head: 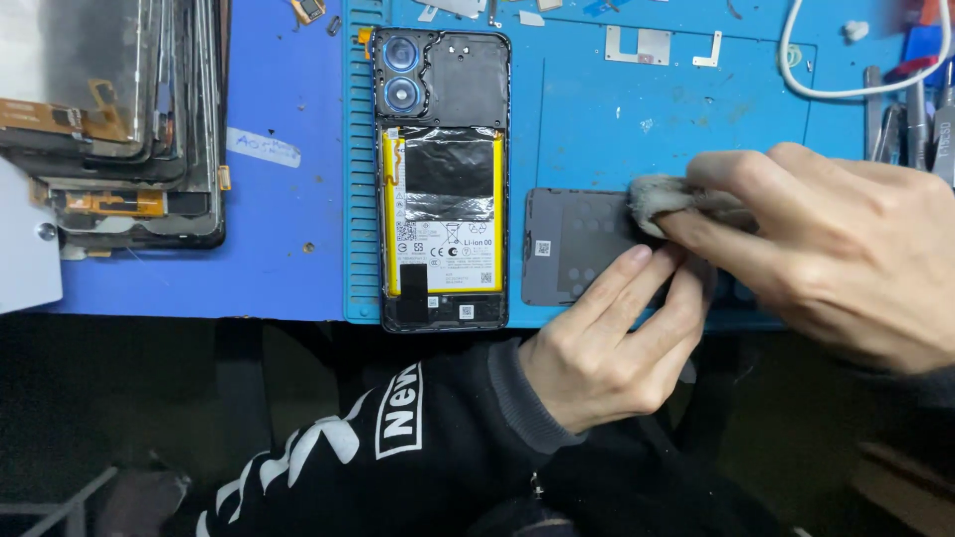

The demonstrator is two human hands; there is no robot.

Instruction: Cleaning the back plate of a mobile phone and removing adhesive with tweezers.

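An opened phone (443,179) lies face down on the blue work mat (617,119), its yellow-edged battery and two camera lenses exposed. Right of it lies a dark grey back cover (572,249), inner side up. My left hand (617,343) presses two fingers on the cover's lower right part, holding it down. My right hand (846,249) pinches a small grey cloth wad (657,197) and presses it against the cover's upper right area.
A stack of phone screens and frames (119,119) sits at the far left on the blue table. A white cable (846,89) curls at the top right, beside metal tools (920,124). Small metal brackets (642,45) lie on the mat's far side.
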